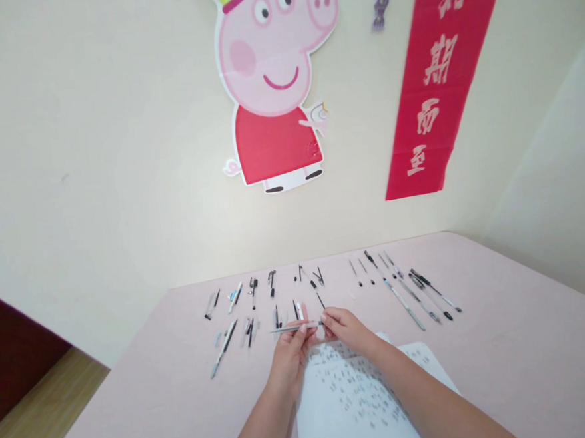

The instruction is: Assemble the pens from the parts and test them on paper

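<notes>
Above the top edge of the written paper, a slim grey pen lies level between my two hands. My left hand is closed, its thumb pressing the pen's middle against the fingers. At the pen's dark right end, my right hand closes in a pinch; its fingertips partly cover that end. Whether the pen is whole or only a part of one, I cannot make out. Just beyond the hands, a thin black pen piece and a pen part with a pink piece lie on the table, partly hidden.
Sheets of paper with handwriting lie under my forearms on the pink table. Taken-apart pens lie in groups to the left. Several pens and refills are on the right. The wall rises behind.
</notes>
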`<state>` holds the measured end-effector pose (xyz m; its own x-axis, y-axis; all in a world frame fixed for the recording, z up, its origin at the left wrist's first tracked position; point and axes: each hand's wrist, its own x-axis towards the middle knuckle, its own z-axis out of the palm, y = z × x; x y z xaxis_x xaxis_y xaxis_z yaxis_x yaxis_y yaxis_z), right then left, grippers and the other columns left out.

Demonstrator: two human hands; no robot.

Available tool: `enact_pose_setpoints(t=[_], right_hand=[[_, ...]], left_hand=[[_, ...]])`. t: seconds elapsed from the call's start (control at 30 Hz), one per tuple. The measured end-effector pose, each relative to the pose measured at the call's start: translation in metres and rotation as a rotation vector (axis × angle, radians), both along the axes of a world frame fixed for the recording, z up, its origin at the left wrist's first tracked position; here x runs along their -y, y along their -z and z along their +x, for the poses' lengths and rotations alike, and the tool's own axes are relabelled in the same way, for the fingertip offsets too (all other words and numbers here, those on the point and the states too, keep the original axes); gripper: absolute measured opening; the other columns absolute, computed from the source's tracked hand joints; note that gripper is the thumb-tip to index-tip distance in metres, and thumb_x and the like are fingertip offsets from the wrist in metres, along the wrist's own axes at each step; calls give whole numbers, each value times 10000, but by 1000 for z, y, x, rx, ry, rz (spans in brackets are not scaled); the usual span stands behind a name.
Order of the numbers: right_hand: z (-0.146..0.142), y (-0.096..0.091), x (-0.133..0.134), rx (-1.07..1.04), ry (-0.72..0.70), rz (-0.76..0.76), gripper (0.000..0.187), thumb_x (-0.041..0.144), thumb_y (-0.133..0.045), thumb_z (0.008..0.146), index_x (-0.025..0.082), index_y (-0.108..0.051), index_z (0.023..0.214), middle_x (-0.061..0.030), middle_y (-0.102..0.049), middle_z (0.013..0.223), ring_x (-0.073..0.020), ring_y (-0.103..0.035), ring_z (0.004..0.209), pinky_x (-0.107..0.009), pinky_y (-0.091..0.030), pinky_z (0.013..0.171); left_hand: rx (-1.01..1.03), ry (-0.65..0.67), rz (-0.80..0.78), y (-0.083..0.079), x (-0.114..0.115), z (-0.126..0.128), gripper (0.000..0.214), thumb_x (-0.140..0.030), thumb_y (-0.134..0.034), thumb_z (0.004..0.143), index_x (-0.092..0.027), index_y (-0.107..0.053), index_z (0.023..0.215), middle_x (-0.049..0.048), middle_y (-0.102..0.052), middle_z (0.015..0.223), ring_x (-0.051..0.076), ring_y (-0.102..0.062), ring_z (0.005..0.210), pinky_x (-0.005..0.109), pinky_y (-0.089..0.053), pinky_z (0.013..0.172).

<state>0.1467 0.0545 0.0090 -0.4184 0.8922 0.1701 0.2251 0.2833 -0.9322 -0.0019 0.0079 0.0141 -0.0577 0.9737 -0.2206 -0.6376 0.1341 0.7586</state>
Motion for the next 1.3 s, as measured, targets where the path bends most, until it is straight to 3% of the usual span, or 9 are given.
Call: enact_pose_setpoints(t=[0.13, 0.33, 0.57, 0.83, 1.07, 1.3], right_hand=[[0, -1, 1, -2, 15, -11, 478, 574, -372, 842, 175, -457, 592, 17, -493, 534, -114, -479, 521, -239, -396, 539], [0, -5, 3, -72, -51, -38, 374, 552, -466, 808, 185, -473, 739, 9, -565, 643, -119, -523, 579, -233, -414, 558], [-1, 2, -1, 2, -17, -2, 495, 588, -348, 848, 179, -453, 587, 22, -493, 527, -110, -482, 516, -239, -395, 548], [0, -3, 2, -80, -44, -54, 402, 583, -455, 801, 187, -458, 733, 11, -550, 636, -124, -526, 575, -243, -422, 562], [0, 1, 1, -12, -35, 27, 446, 566, -387, 841, 186, -437, 614, 27, -489, 551, -115, -486, 530, -239, -396, 549], [0, 1, 1, -48, -39, -42, 464, 597, -395, 825, 187, -442, 614, 27, -491, 537, -116, -496, 518, -237, -404, 535]], left_hand=[[11, -23, -14, 1, -1, -1, 185, -149, -744, 650, -104, -638, 795, 57, -706, 742, 121, -668, 683, 178, -535, 629], [29, -10, -10, 2, -2, -2, 181, -147, -745, 650, -98, -637, 787, 58, -704, 719, 115, -663, 680, 170, -538, 635], [31, -7, -24, -2, 0, 0, 201, -141, -756, 631, -102, -635, 787, 55, -713, 733, 117, -670, 678, 164, -539, 622], [47, -12, -3, 3, -2, -2, 151, -134, -728, 672, -100, -640, 790, 60, -708, 735, 112, -668, 680, 167, -544, 631], [36, -16, -33, 0, -1, -1, 160, -112, -728, 663, -107, -630, 790, 57, -708, 734, 128, -677, 678, 180, -547, 616], [36, -7, -33, 2, -1, -2, 132, -124, -710, 687, -112, -630, 792, 54, -701, 740, 123, -670, 683, 182, -540, 626]])
